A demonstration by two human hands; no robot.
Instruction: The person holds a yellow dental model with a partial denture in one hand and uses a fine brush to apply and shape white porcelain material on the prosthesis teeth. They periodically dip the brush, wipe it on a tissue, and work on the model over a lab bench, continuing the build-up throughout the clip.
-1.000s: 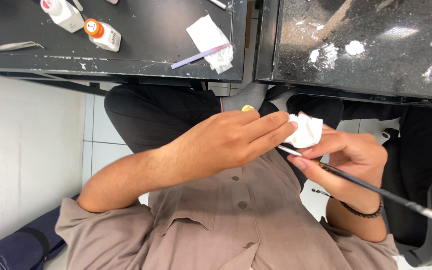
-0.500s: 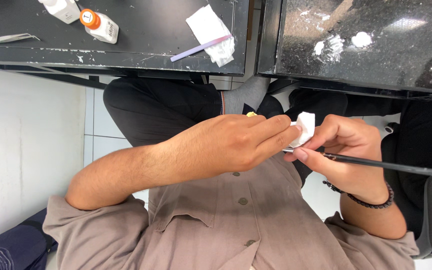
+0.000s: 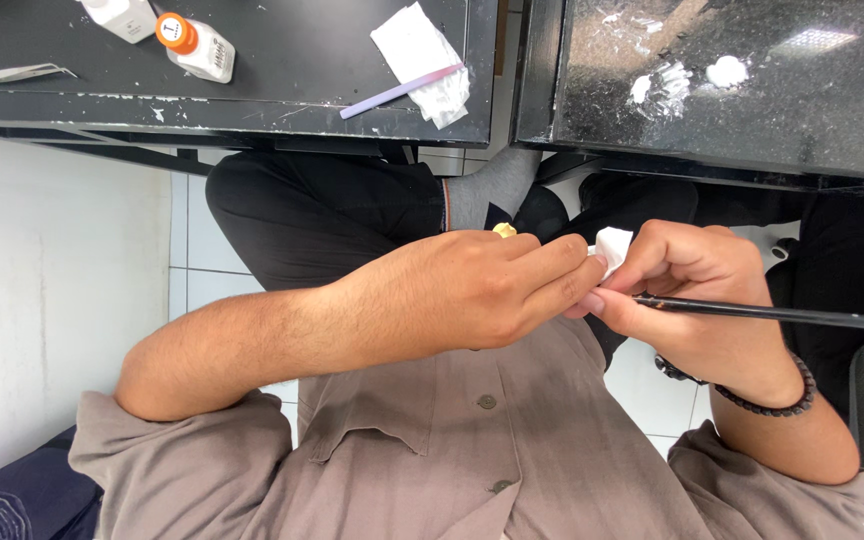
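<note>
Along the near edge of the dark, scuffed worktop (image 3: 282, 95) lie metal tweezers (image 3: 12, 73) at the left. Next come a small white bottle with an orange cap (image 3: 197, 45) and a crumpled white tissue (image 3: 420, 45) with a thin lilac stick (image 3: 402, 90) across it. Below the edge, over the lap, the left hand (image 3: 472, 295) reaches rightward, its fingertips pinched together on a small white wad (image 3: 612, 245) of soft, creased material. A tiny yellow piece (image 3: 504, 230) shows just above its knuckles. The right hand (image 3: 697, 290), a beaded bracelet (image 3: 762, 395) at its wrist, meets it. Its fingers are closed around a slim black brush (image 3: 772, 313), whose handle runs off to the right. The wad sits between both hands' fingertips, just above the brush.
</note>
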